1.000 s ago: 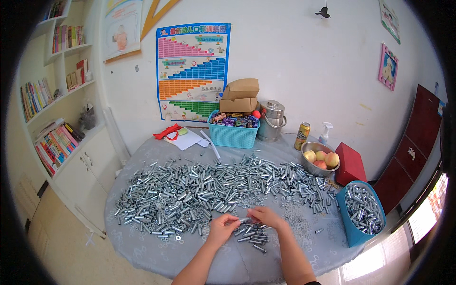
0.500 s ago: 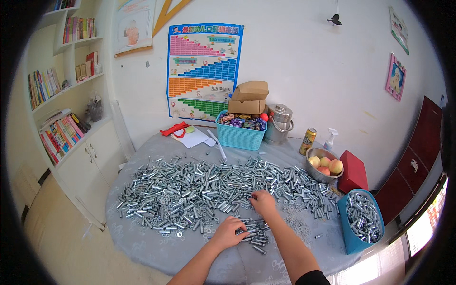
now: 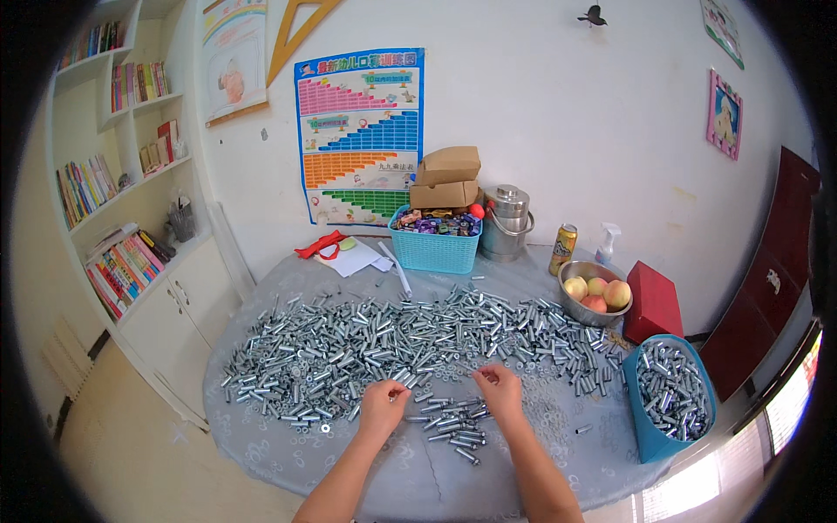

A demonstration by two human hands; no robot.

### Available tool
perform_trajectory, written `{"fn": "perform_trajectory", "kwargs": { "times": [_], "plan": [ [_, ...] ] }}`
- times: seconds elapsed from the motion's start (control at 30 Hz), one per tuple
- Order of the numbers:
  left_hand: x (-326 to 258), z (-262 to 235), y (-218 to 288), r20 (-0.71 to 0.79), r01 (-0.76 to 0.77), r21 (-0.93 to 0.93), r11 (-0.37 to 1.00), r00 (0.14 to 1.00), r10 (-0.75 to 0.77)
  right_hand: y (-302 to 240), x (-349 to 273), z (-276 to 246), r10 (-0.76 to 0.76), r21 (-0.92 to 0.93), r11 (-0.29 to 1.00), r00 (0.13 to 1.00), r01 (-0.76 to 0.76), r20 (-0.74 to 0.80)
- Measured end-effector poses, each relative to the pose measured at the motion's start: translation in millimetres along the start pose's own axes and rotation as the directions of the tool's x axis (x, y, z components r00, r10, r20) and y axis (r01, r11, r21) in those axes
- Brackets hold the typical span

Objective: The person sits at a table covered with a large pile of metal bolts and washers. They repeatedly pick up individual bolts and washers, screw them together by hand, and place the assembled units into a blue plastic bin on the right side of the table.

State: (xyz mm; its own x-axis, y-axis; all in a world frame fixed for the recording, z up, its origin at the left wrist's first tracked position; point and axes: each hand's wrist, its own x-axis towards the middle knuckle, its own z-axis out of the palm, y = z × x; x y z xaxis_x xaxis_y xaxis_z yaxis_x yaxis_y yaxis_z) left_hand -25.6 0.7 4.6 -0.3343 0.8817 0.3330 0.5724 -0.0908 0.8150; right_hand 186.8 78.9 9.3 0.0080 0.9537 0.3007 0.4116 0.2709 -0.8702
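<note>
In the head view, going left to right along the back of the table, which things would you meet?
Red scissors → turquoise plastic basket → lidded steel pot → yellow drink can → white spray bottle → steel bowl of peaches → flat red box.

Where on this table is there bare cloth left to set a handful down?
The near edge of the table is bare cloth, left of the left hand and below the small pile of metal sleeves. Another bare strip lies right of the right hand, toward the blue bin. The middle is crowded with the big heap; the far edge holds the basket and fruit bowl.
</note>
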Motion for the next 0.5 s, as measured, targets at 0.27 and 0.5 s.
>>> {"fn": "perform_trajectory", "kwargs": {
  "times": [0.27,0.5],
  "plan": [
    [21.5,17.3,8.5,0.082,-0.254,0.279,0.926,0.967,0.241,4.6,-22.5,-1.4,-0.07,0.19,0.977,0.987,0.097,-0.147],
    [51.5,63.2,-1.0,0.141,-0.211,0.504,0.838,0.977,0.161,16.9,-18.0,-1.6,-0.056,0.261,0.961,0.988,0.092,-0.143]
  ]
}}
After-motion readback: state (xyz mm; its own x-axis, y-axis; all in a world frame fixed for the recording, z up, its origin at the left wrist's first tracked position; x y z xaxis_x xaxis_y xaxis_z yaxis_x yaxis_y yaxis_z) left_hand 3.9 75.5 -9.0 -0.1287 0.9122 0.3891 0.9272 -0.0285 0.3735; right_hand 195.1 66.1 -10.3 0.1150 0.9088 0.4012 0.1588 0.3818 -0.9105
